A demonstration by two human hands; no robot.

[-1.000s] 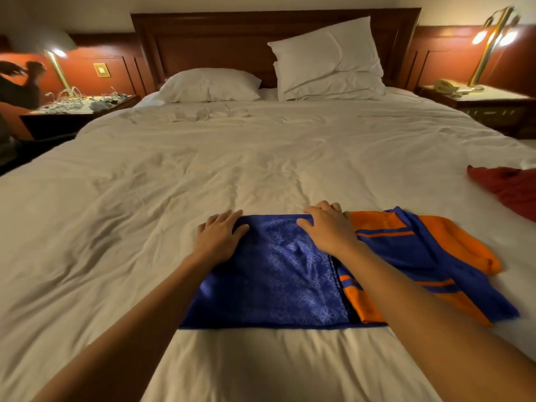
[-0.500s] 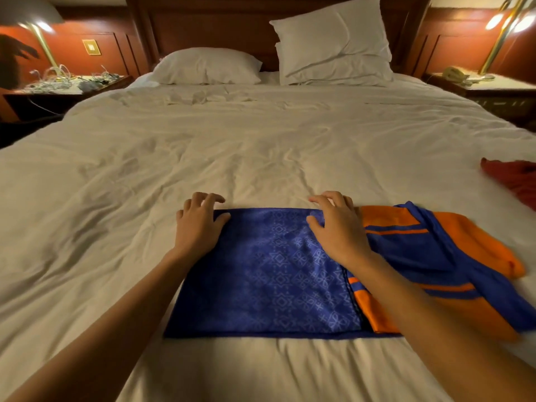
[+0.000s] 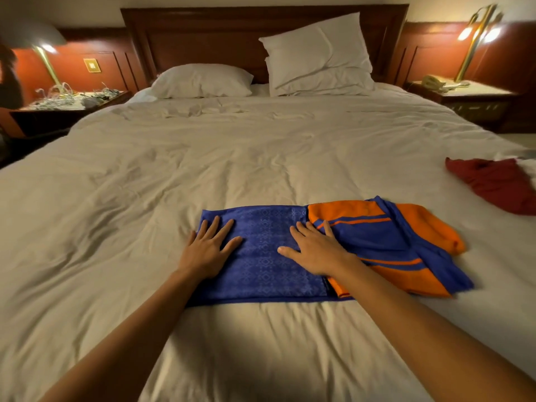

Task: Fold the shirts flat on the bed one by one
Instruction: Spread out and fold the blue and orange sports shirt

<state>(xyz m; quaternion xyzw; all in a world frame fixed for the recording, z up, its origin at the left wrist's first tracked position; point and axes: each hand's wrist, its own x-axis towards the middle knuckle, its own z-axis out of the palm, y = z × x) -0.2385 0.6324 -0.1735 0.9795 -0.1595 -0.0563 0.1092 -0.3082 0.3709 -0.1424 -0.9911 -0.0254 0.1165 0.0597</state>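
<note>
1. Blue patterned shirt [image 3: 261, 256], folded into a rectangle at the near middle of the bed [image 3: 116, 198]; left hand [image 3: 210, 250] presses flat, fingers spread.
2. Right hand [image 3: 314, 249] lies open on its right edge.
3. Orange-and-blue shirt [image 3: 391, 245] is only partly folded.
4. Red garment [image 3: 493, 184], far right, looks untouched.

left grip [image 3: 210, 250] and right grip [image 3: 314, 250] flat, palms down

Wide bed [image 3: 261, 158] in rumpled white, dark wooden headboard [image 3: 203, 33] behind, white pillows [image 3: 203, 81] in front of it; brass lamps [image 3: 470, 47] glowing on both nightstands [image 3: 478, 92], throwing warm light over the reddish panelled walls [image 3: 66, 71]
</note>
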